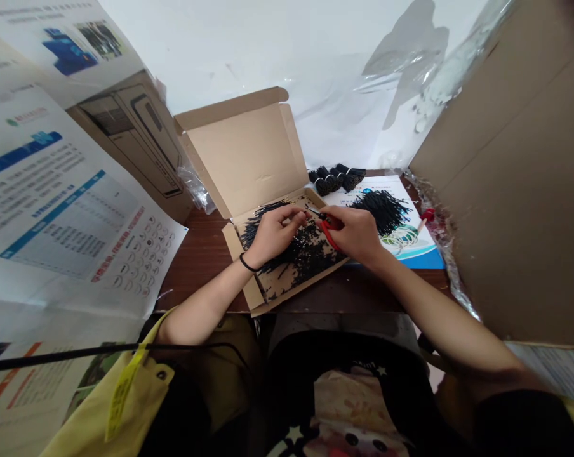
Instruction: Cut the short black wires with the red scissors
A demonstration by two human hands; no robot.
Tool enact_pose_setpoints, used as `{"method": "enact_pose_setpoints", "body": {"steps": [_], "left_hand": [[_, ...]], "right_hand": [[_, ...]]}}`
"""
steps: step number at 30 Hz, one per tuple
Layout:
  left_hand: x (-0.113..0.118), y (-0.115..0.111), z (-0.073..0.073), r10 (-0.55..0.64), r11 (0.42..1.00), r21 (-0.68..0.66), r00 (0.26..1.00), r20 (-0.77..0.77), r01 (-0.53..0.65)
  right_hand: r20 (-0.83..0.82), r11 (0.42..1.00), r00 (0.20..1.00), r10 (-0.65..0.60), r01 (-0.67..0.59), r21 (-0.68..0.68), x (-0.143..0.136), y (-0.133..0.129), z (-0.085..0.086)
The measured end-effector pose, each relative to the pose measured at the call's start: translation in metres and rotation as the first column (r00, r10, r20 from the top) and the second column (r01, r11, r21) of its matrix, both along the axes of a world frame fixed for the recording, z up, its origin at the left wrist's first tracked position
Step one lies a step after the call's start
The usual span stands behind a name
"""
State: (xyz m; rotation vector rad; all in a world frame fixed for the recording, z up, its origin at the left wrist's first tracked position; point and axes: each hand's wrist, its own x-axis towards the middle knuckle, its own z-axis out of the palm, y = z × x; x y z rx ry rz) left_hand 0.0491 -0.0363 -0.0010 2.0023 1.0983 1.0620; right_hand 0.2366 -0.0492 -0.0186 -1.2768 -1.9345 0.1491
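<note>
My right hand (pixel 356 231) is closed around scissors with red handles (pixel 331 236); their blades point left toward my other hand. The fingers of my left hand (pixel 280 230) are pinched together near the blade tips, and what they hold is too small to make out. Both hands are above an open, shallow cardboard box (pixel 256 303). Inside it, a pile of thin black strips (pixel 263 225) lies at the left, partly behind my left hand. Many short black clippings (pixel 310 257) are scattered over the box's floor.
Several banded black bundles (pixel 337 178) lie behind the box. Right of it, a loose heap of black strips (pixel 385 209) and pale rubber bands (pixel 401 238) rest on a printed sheet (pixel 423 252). Cardboard (pixel 520 190) stands at the right, printed posters (pixel 63 209) at the left.
</note>
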Motion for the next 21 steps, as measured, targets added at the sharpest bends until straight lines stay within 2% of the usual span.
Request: {"method": "enact_pose_setpoints", "body": {"steps": [7, 21], "left_hand": [[-0.002, 0.0015, -0.002, 0.004, 0.999, 0.044, 0.999, -0.046, -0.002], [-0.0031, 0.0029, -0.0029, 0.014, 0.999, 0.052, 0.999, -0.039, -0.012]], "right_hand": [[0.04, 0.999, 0.999, 0.021, -0.02, -0.043, -0.0025, -0.0014, 0.0002], [-0.013, 0.997, 0.998, 0.06, -0.06, -0.041, -0.0048, -0.0006, -0.0041]]}}
